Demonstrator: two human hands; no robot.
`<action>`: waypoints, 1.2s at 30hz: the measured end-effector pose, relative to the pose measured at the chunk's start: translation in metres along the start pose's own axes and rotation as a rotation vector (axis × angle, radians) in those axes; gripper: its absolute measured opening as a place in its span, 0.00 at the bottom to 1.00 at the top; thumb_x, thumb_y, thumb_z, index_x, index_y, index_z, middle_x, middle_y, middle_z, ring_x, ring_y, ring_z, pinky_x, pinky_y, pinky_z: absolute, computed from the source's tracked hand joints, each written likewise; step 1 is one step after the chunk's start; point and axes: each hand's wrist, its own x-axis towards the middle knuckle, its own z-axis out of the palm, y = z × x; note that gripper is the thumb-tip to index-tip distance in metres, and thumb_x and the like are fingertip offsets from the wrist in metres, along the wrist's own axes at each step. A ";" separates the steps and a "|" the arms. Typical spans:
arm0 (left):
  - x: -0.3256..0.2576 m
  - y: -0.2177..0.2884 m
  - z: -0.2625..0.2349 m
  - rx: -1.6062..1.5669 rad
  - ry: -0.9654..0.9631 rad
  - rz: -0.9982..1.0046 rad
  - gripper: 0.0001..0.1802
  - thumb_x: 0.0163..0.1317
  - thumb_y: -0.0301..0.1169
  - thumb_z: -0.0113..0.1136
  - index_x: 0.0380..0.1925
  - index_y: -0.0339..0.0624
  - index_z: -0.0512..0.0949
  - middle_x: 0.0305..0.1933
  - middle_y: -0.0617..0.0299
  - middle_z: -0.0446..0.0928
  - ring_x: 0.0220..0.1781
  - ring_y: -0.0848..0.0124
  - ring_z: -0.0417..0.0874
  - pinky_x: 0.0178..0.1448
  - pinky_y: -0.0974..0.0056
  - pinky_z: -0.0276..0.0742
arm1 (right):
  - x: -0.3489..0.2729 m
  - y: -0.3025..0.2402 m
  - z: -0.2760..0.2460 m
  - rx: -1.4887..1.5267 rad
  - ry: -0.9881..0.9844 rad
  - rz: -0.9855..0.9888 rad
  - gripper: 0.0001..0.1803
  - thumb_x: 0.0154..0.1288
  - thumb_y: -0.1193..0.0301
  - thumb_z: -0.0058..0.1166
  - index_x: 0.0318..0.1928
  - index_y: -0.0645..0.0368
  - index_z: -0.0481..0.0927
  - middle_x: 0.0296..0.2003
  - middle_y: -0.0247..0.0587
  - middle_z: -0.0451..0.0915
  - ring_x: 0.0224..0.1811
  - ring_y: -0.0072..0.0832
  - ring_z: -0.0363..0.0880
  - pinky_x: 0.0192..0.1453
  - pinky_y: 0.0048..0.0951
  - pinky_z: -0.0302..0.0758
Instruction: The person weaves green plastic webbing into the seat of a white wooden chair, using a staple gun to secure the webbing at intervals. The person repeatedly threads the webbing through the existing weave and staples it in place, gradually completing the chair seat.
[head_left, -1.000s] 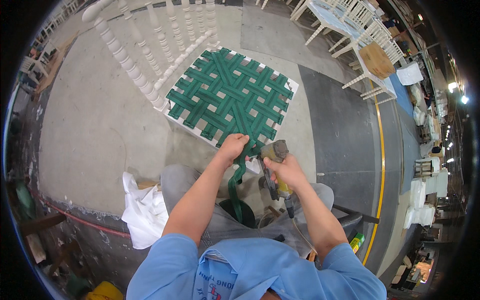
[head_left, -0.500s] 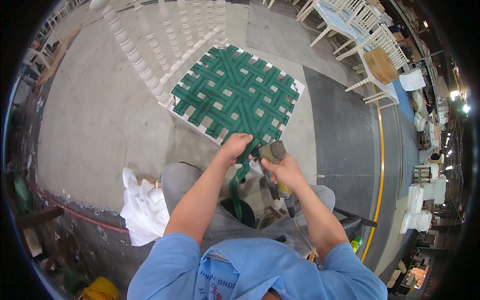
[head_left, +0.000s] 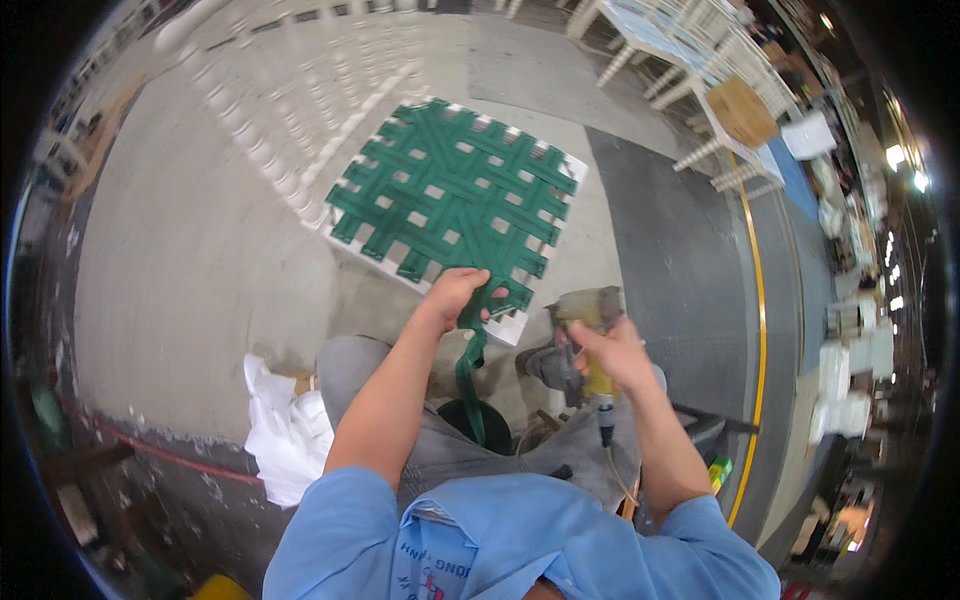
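The left hand (head_left: 455, 297) was closed around a green strap (head_left: 470, 375). It pinched the strap right at the near edge of a chair seat (head_left: 452, 195). The loose end of the strap hung down from the hand, toward a dark round roll (head_left: 485, 425) that sat between the person's knees.

The right hand (head_left: 612, 352) was wrapped tight around the handle of a staple gun (head_left: 580, 335). The gun was yellow-green on top and grey in the body. It was held up just beside the near corner of the seat, close to the left hand but not touching it. A thin hose (head_left: 610, 450) ran down from the bottom of the gun, past the person's leg.

The seat was a white square frame with green straps woven over and under each other across it, with small gaps between them. It lay tilted in front of the person, on a grey concrete floor (head_left: 200, 230). Just behind it and to the left was the white back of a chair (head_left: 290, 120) with turned rails, which looked blurry.

A white crumpled cloth (head_left: 285, 425) lay on the floor by the person's left knee. The person wore grey trousers (head_left: 440, 460) and a blue shirt (head_left: 500, 540). To the right, the floor turned darker, with a yellow line (head_left: 760, 330) painted along it. More white chairs (head_left: 720, 90) stood far off at the top right.
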 end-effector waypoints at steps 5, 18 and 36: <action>-0.020 -0.011 0.019 0.428 -0.055 0.034 0.20 0.70 0.38 0.63 0.52 0.32 0.83 0.44 0.62 0.85 0.40 0.73 0.82 0.35 0.63 0.79 | -0.101 0.026 -0.112 0.210 0.416 -0.041 0.20 0.69 0.60 0.69 0.50 0.61 0.81 0.34 0.35 0.82 0.23 0.23 0.79 0.25 0.29 0.78; -0.047 -0.087 0.064 0.158 0.166 -0.171 0.21 0.73 0.45 0.64 0.50 0.40 0.75 0.42 0.53 0.81 0.47 0.56 0.84 0.43 0.48 0.83 | -0.292 0.314 -0.251 0.850 0.834 0.265 0.23 0.68 0.54 0.69 0.52 0.58 0.82 0.42 0.37 0.84 0.31 0.26 0.81 0.29 0.29 0.80; -0.039 -0.107 0.129 -0.225 0.442 -0.082 0.19 0.62 0.46 0.74 0.45 0.48 0.82 0.34 0.70 0.80 0.29 0.74 0.75 0.35 0.68 0.74 | -0.427 0.413 -0.203 -0.285 0.772 1.041 0.21 0.54 0.65 0.68 0.44 0.69 0.85 0.43 0.61 0.87 0.49 0.51 0.88 0.53 0.47 0.84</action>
